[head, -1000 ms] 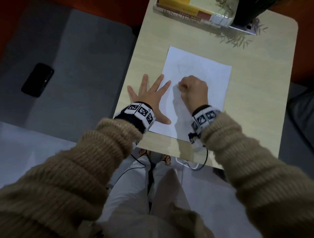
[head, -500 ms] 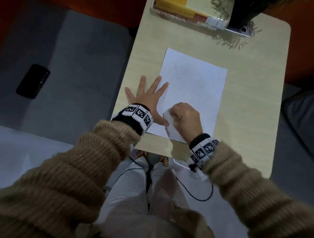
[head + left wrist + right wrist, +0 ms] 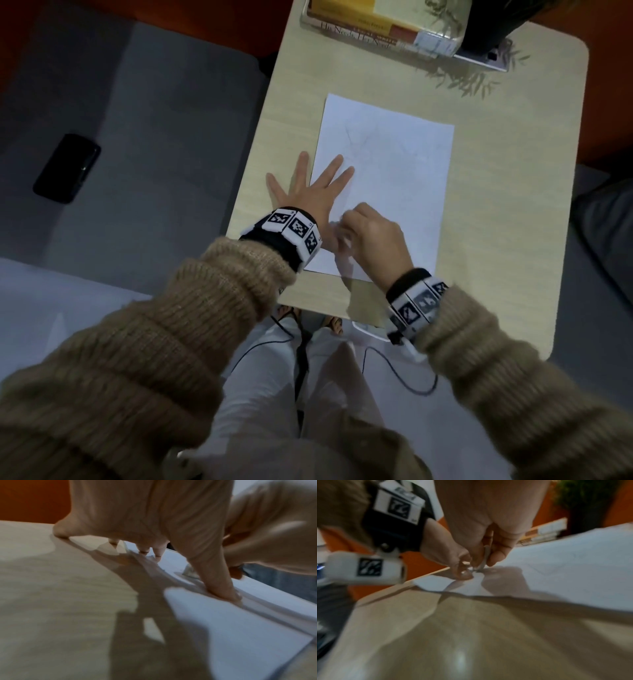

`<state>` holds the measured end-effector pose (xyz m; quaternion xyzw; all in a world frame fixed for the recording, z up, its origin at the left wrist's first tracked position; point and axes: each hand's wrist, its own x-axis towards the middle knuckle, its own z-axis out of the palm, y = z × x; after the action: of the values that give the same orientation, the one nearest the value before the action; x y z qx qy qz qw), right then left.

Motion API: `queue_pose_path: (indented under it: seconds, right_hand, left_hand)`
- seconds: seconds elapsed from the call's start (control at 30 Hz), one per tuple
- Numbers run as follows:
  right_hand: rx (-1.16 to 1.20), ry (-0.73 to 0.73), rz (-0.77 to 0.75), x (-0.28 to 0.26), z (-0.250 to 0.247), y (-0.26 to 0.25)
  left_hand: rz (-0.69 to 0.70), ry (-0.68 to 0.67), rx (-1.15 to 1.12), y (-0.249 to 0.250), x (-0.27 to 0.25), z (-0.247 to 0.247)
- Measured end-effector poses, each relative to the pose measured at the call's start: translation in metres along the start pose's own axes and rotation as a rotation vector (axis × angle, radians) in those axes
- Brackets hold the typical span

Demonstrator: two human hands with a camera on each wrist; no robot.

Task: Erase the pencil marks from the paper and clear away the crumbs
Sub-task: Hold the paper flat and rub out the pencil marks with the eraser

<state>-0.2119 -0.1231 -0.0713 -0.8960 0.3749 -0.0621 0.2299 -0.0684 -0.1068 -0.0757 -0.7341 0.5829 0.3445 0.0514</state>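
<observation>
A white sheet of paper [image 3: 394, 178] lies on the light wooden table [image 3: 513, 171], with faint pencil marks [image 3: 356, 137] on its upper part. My left hand [image 3: 308, 185] lies flat with fingers spread, pressing the sheet's left edge; the thumb [image 3: 221, 588] presses the paper [image 3: 231, 622]. My right hand [image 3: 346, 222] is curled just right of that thumb, near the sheet's lower left. It pinches a small pale eraser [image 3: 483, 559] whose tip touches the paper [image 3: 573, 563]. The eraser tip [image 3: 188, 572] also shows blurred behind the left thumb. I see no crumbs clearly.
A stack of books [image 3: 370, 31] and a dark plant pot [image 3: 489, 24] stand at the table's far edge. A black phone [image 3: 66, 168] lies on the grey seat to the left. A thin cable [image 3: 400, 380] hangs below the table's near edge.
My right hand has slid from the upper middle of the sheet down toward the near edge, ending beside the left thumb. The left hand has stayed flat on the paper.
</observation>
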Motion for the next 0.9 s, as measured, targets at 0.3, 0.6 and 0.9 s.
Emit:
queue_pose_path:
  seconds: [0.3,0.6,0.9]
  right_hand:
    - [0.02,0.145,0.05,0.027,-0.001,0.007]
    - [0.009,0.209,0.146,0.053,-0.008,0.021]
    - [0.026,0.218,0.223,0.07,-0.019,0.035]
  left_hand:
    - [0.008,-0.007,0.001,0.0,0.0,0.0]
    - [0.011,-0.011,0.03,0.0,-0.001,-0.001]
    - [0.003,-0.019,0.025,-0.001,-0.001,-0.001]
